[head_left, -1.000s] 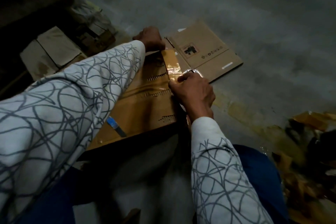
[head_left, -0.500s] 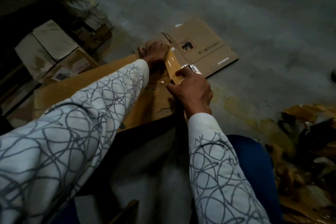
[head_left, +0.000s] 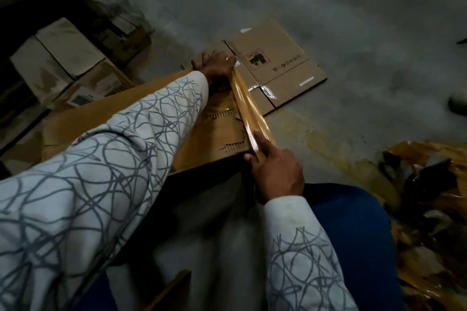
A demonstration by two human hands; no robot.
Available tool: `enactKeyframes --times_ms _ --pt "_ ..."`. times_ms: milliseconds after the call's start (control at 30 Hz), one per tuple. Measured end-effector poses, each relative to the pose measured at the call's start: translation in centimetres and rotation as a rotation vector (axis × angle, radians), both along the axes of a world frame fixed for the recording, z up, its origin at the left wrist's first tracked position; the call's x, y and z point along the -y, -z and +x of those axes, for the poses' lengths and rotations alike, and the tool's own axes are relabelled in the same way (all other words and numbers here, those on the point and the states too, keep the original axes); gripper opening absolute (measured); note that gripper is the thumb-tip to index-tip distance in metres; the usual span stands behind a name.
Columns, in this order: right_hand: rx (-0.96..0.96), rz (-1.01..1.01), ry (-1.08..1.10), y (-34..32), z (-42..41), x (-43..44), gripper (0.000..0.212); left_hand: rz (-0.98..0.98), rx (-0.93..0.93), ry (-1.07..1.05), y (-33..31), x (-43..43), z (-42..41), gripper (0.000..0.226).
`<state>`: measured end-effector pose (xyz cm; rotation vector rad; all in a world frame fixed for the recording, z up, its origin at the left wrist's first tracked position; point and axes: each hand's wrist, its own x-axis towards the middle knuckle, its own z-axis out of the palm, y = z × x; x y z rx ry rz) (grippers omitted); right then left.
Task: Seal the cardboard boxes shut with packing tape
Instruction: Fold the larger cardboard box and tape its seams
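Observation:
A brown cardboard box (head_left: 217, 134) lies across my lap, its right edge toward the floor. A strip of glossy brown packing tape (head_left: 246, 106) runs along that edge. My left hand (head_left: 214, 65) holds the far end of the strip at the box's far corner, fingers curled over it. My right hand (head_left: 275, 171) is at the near corner, its index finger stretched out and pressing the tape down onto the edge, the other fingers curled at the box's side. No tape roll is visible.
A flattened cardboard box (head_left: 275, 68) lies on the grey concrete floor (head_left: 328, 7) just beyond. Stacked cartons (head_left: 58, 58) stand at the left. Crumpled brown tape scraps (head_left: 434, 204) pile up at the right. My blue trouser leg (head_left: 353, 222) is below.
My right hand has slid along the box edge toward me, smoothing the tape. My left hand stays at the far corner. The camera view shifted slightly.

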<state>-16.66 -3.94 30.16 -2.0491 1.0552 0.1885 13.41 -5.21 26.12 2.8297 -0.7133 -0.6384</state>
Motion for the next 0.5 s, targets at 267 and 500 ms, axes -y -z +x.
enactKeyframes --times_ms 267,500 --pt "0.073 -0.019 0.028 4.3 -0.5 -2.8 0.083 0.047 0.008 0.060 0.6 -0.2 0.0 0.032" --pt "0.108 -0.041 0.022 6.3 -0.2 -3.3 0.088 0.037 0.091 -0.031 0.9 0.8 -1.2 0.058"
